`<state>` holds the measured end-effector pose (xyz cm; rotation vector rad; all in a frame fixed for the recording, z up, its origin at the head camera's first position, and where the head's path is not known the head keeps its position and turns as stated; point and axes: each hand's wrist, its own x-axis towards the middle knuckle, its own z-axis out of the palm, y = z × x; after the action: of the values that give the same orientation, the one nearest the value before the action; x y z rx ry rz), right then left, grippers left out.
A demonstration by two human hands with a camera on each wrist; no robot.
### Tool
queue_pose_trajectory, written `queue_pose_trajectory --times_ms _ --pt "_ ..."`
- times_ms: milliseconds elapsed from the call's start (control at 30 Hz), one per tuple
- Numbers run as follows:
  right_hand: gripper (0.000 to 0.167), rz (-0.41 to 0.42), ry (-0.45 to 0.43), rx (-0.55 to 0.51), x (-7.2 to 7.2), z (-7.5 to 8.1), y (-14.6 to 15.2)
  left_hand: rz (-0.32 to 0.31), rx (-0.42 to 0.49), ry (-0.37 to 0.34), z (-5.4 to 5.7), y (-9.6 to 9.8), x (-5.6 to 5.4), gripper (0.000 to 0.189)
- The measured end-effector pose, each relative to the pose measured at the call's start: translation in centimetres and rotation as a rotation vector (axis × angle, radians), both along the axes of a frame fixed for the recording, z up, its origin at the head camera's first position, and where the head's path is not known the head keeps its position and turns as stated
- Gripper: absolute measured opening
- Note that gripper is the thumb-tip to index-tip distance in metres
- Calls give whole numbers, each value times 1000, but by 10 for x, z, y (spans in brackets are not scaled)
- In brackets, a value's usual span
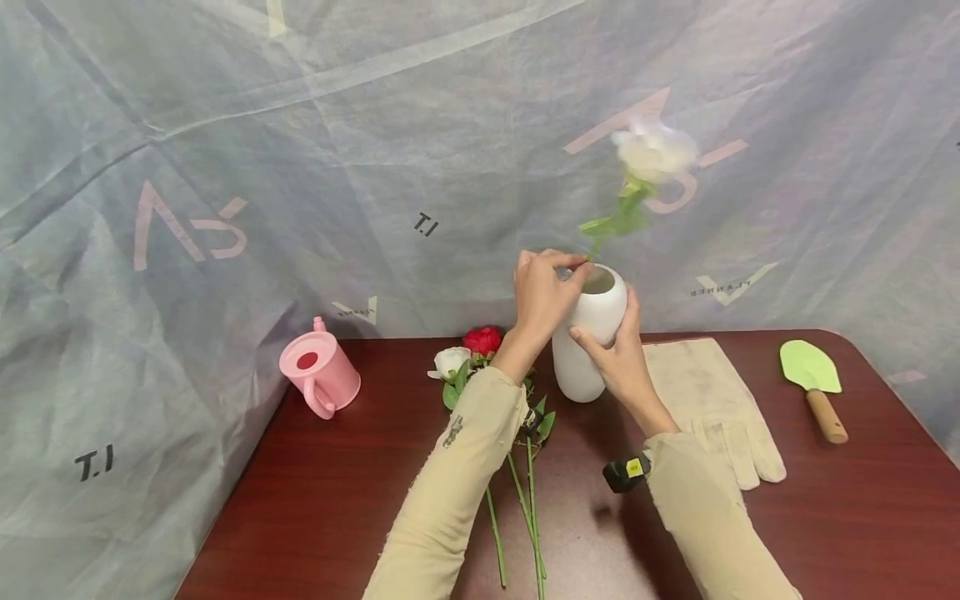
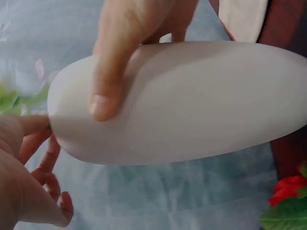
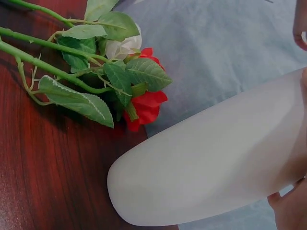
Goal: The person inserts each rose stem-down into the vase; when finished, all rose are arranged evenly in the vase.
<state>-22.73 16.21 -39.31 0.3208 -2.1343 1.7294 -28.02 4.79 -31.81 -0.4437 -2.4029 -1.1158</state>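
Observation:
My left hand (image 1: 542,293) pinches the green stem of a white artificial rose (image 1: 654,152) at the mouth of a white vase (image 1: 579,360). The bloom leans up and to the right above the opening and looks blurred. With its thumb across the near side, my right hand (image 1: 628,360) grips the vase's upper part from the right. In the left wrist view the thumb of the right hand (image 2: 120,52) lies on the smooth vase wall (image 2: 192,105), and the left fingers (image 2: 36,125) touch the rim. The stem's lower end is hidden.
More roses lie left of the vase: a red bloom (image 1: 482,339), a white bloom (image 1: 452,362) and long stems (image 1: 532,500) toward the front. A pink watering can (image 1: 333,375) stands at left. Work gloves (image 1: 693,375) and a green trowel (image 1: 812,367) lie at right. Grey sheeting (image 1: 420,167) hangs behind.

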Motion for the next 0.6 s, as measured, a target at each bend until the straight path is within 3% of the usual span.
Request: queue_pose_trajectory --times_ms 100,233,300,367,500,600 --pt "92 6 -15 8 1 0 -1 -32 -101 -92 6 -1 2 37" --pt "83 17 -25 10 0 0 -4 -117 -97 -257 6 -9 6 76" --pt "78 14 -20 6 -1 0 -6 -140 -26 -300 0 -17 10 83" --pt "77 1 -9 -2 -1 -1 -8 -132 72 -280 -8 -26 16 82" --pt "79 -11 15 -28 -2 -3 -12 -50 261 -207 -31 -52 37 69" --pt "80 -13 29 -48 -3 -3 -14 2 401 -217 -56 -77 58 55"
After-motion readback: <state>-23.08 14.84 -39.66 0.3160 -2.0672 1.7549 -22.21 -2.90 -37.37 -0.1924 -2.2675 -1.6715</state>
